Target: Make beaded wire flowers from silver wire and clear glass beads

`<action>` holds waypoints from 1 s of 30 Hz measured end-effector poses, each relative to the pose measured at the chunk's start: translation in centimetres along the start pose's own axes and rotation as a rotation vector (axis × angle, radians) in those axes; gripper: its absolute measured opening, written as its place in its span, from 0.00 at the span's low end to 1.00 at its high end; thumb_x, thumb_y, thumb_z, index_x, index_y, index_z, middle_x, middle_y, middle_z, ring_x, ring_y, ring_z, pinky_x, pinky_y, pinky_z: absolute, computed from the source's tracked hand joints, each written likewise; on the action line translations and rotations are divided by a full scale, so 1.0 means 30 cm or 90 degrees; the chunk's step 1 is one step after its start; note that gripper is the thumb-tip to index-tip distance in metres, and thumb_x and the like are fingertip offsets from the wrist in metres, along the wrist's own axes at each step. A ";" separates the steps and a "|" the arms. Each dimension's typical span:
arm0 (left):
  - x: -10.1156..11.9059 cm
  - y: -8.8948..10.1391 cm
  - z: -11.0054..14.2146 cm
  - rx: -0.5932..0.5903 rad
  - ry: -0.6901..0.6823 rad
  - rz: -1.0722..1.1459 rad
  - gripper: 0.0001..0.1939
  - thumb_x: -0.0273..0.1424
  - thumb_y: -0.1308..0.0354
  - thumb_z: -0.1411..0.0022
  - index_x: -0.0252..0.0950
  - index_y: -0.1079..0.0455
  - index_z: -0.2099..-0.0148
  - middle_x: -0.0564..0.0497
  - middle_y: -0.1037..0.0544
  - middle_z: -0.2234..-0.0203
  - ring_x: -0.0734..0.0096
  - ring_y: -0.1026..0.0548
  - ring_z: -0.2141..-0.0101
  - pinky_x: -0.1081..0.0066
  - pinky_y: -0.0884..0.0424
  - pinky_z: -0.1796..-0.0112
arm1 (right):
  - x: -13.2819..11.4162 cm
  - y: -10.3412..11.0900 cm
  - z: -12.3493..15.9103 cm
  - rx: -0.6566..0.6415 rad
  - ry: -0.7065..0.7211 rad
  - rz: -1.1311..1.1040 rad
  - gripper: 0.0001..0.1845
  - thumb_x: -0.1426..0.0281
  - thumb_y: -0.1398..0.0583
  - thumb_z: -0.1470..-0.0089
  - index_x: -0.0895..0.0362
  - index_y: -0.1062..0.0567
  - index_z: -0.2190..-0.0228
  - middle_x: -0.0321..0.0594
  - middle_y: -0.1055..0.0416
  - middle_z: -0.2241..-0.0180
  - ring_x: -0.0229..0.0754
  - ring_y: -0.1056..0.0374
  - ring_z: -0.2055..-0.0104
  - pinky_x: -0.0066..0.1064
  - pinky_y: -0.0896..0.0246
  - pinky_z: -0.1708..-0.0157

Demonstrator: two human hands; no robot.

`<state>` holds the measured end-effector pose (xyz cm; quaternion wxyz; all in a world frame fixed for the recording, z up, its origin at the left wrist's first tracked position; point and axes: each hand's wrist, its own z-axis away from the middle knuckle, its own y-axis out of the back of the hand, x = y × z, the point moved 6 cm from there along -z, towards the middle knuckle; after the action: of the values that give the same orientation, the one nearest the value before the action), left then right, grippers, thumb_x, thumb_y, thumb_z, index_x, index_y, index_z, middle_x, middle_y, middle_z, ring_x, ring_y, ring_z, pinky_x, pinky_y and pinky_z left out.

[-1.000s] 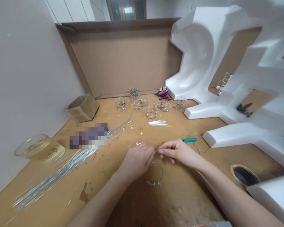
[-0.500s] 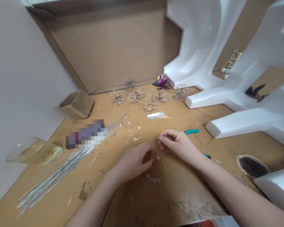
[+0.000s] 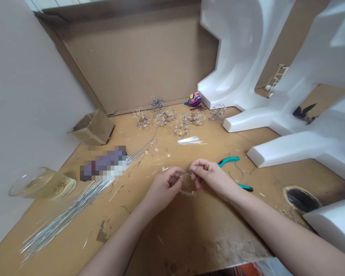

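While the left hand [image 3: 168, 188] pinches one side of a thin beaded wire [image 3: 188, 193] between closed fingertips, the right hand [image 3: 208, 175] grips the other, just above the tabletop [image 3: 218, 226]. The bare stretch between them runs roughly left to right; the clear beads curve below, toward the wearer, their row also lying crosswise. Teal-handled pliers [image 3: 230, 160] lie beyond the right wrist, handles pointing rightward.
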<state>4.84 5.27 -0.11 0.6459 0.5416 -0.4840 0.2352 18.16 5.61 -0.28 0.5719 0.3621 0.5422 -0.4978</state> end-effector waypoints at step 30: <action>0.011 0.024 0.000 -0.171 0.059 0.125 0.16 0.41 0.52 0.40 0.34 0.32 0.68 0.56 0.34 0.81 0.79 0.41 0.80 0.77 0.46 0.78 | -0.164 0.021 0.064 -0.037 0.362 0.602 0.06 0.73 0.48 0.46 0.57 0.34 0.73 0.35 0.37 0.74 0.35 0.42 0.73 0.27 0.48 0.72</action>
<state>4.38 5.40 0.54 0.7082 0.3893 -0.5309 0.2550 19.68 4.79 4.76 0.5742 0.6703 0.4669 -0.0543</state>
